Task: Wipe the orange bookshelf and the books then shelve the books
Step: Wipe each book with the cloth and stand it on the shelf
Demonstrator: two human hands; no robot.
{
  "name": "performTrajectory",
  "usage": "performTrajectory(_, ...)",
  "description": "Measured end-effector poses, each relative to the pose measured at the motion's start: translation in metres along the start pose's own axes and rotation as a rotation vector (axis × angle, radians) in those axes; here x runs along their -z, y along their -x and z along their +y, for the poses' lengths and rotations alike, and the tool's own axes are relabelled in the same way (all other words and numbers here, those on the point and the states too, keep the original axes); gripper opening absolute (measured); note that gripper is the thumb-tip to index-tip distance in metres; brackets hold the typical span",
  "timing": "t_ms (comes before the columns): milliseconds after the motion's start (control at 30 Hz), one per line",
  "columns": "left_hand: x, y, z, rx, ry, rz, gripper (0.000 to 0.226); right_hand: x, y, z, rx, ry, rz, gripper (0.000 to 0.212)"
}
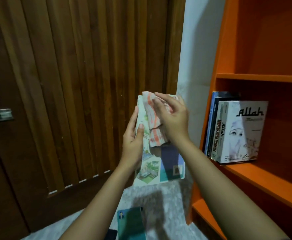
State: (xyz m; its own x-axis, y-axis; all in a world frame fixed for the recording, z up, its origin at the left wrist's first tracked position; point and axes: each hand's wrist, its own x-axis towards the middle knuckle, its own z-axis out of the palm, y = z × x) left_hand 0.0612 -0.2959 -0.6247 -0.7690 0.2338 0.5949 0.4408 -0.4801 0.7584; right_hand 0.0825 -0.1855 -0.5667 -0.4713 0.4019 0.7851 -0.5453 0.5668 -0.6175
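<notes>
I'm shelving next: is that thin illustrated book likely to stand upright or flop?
Probably flops: the illustrated book looks thin, apparently soft-covered. Likely light: the left hand holds it by one edge while the right hand presses a cloth on it.

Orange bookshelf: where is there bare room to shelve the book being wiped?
On the orange bookshelf, the middle shelf is bare right of the white book; its left end, against the side panel, is crowded with upright books. The compartment above shows nothing in view.
</notes>
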Motion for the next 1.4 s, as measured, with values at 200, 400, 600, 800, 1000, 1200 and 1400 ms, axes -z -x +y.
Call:
performTrajectory(200,0.011,0.006,0.007,0.016,0.1,0.056,0.046,0.013,-0.009,0.044,-0.294,0.15,0.242,0.019)
performTrajectory(400,0.002,0.002,-0.005,0.063,0.139,0.078,0.045,-0.01,0.024,0.042,-0.247,-0.047,0.125,0.021)
performTrajectory(600,0.016,0.003,-0.013,0.084,0.255,0.221,0.046,0.004,0.044,0.077,-0.316,0.132,0.147,0.016)
performTrajectory(800,0.008,-0.003,-0.013,0.079,0.257,0.295,0.046,-0.016,0.093,0.057,-0.235,-0.046,0.068,0.016)
performTrajectory(1000,0.028,-0.005,-0.009,0.107,0.286,0.391,0.045,-0.002,0.107,0.087,-0.517,0.022,0.176,0.017)
performTrajectory(1200,0.029,-0.008,-0.013,0.076,0.241,0.397,0.045,-0.012,0.148,0.065,-0.168,-0.065,-0.233,0.019)
performTrajectory(1400,0.045,-0.002,-0.004,0.124,0.214,0.295,0.043,0.02,0.114,0.098,-0.426,-0.07,-0.066,0.031)
